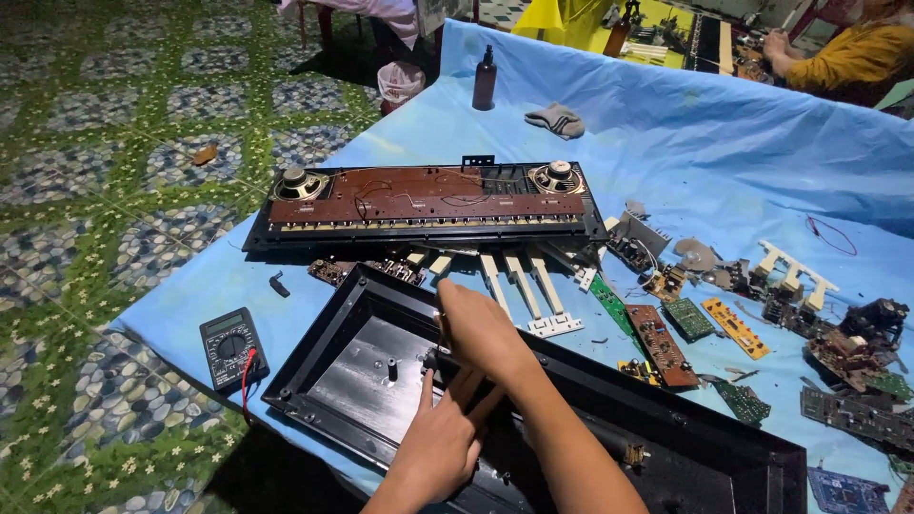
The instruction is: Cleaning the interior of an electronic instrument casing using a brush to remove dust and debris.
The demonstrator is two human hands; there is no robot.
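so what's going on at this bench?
A person is bent over an opened electronic keyboard on a blue-covered table. Both hands work inside the empty black bottom shell: the right hand is over a small part near its middle, the left hand beside it, fingers extended. The keyboard's top half, with speakers and brown board, lies behind. Loose keys, circuit boards and a multimeter lie around. Another person sits at the far end.

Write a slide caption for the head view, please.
Both hands work inside a black case; opened keyboard and multimeter lie on blue sheet.
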